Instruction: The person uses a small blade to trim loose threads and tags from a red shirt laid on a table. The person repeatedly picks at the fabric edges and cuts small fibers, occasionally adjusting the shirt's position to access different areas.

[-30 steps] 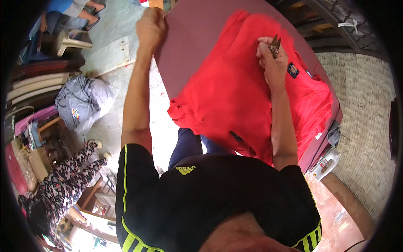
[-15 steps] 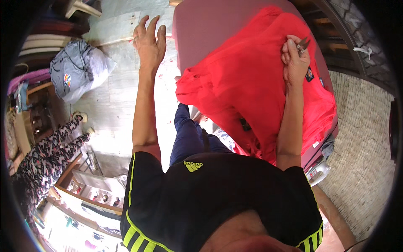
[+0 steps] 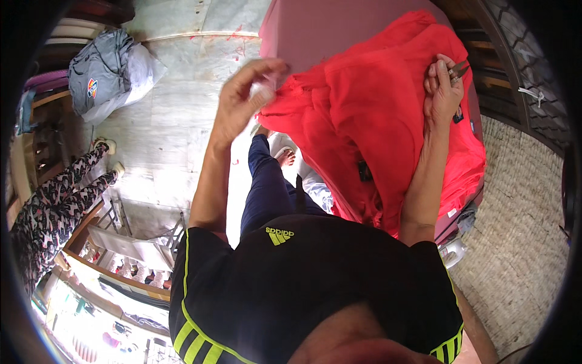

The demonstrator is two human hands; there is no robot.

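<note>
A bright red garment (image 3: 376, 103) lies bunched over the covered table, its folds hanging down toward my body. On its right part rests my right hand (image 3: 444, 91), closed around small thread snips (image 3: 459, 71) whose metal blades point away to the right. My left hand (image 3: 245, 100) is beside the garment's left edge, smeared by motion, with thumb and fingers apart and nothing visible between them. Whether it touches the cloth cannot be made out. A dark label (image 3: 364, 171) shows on the lower folds; another sits beside my right wrist.
The maroon table cover (image 3: 345, 27) shows beyond the garment. Red thread scraps (image 3: 237, 33) lie on the pale floor. A grey bundle in clear plastic (image 3: 103, 76) is at the left, above a person's patterned trousers (image 3: 66, 206). A dark metal gate (image 3: 515, 67) stands at right.
My left hand has swung in from the open floor toward the garment's left edge, and its spread fingers have curved. My right hand still holds the snips. The view has shifted slightly.
</note>
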